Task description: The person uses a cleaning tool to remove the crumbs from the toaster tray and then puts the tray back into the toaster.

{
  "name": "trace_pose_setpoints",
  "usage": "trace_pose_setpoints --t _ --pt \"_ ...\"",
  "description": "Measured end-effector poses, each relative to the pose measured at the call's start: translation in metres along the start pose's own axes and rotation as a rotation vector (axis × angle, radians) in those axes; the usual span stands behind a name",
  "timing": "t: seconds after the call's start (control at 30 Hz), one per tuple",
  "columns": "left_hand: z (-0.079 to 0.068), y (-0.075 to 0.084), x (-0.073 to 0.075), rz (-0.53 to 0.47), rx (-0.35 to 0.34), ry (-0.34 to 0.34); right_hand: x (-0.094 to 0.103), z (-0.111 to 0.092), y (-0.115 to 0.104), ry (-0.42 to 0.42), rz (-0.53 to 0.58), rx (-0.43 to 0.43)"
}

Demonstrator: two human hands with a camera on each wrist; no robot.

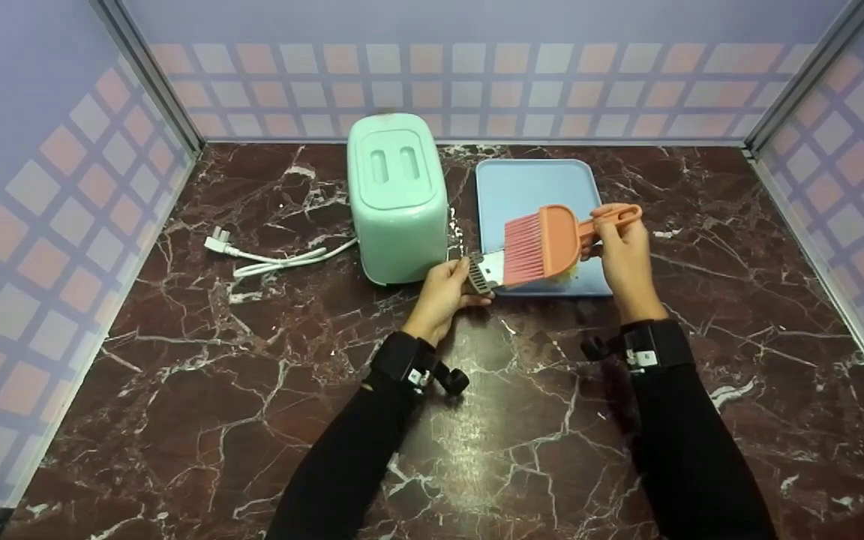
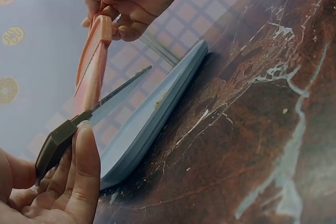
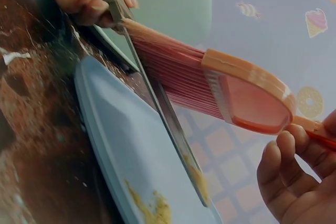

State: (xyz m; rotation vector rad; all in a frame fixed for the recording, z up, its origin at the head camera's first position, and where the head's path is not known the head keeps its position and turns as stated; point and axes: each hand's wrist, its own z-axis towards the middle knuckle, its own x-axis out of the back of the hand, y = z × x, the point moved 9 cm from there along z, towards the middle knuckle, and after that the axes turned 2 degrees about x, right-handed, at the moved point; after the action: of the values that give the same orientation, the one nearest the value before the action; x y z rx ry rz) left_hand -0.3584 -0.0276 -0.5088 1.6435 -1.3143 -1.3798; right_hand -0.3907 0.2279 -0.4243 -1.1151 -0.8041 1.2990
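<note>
My left hand [image 1: 439, 296] pinches the grey slotted end of a thin metal crumb tray [image 1: 490, 268], which is held tilted above a light blue tray [image 1: 526, 184]. An orange hand brush [image 1: 561, 241] with pink bristles lies against the crumb tray's upper face; my right hand [image 1: 627, 259] grips its handle. In the right wrist view, the bristles [image 3: 178, 74] touch the metal near its grey end, and yellow crumbs [image 3: 197, 177] cling toward its far end. More yellow crumbs [image 3: 157, 211] lie on the blue tray. The brush hides part of the crumb tray in the head view.
A mint green toaster [image 1: 402, 240] with two slot shapes on top stands just left of the blue tray. Its white cord and plug [image 1: 218, 241] trail left over the dark marbled tabletop [image 1: 252, 405]. Tiled-pattern panels [image 1: 477, 75] enclose the back and sides.
</note>
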Motion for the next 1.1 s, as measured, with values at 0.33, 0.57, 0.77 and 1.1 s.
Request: trace_pose_setpoints --t 0.33,0.57,0.77,1.1 --pt "0.000 0.001 0.001 -0.007 0.001 -0.009 0.012 0.005 -0.001 0.020 -0.040 0.004" --pt "0.000 0.001 0.002 -0.014 0.005 0.003 0.022 0.006 0.003 0.050 -0.010 -0.032" --pt "0.000 -0.001 0.003 -0.007 0.001 0.016 0.034 0.007 0.007 0.078 -0.032 -0.045" --pt "0.000 -0.001 0.003 0.021 -0.014 0.016 0.047 0.009 0.011 0.117 -0.034 -0.056"
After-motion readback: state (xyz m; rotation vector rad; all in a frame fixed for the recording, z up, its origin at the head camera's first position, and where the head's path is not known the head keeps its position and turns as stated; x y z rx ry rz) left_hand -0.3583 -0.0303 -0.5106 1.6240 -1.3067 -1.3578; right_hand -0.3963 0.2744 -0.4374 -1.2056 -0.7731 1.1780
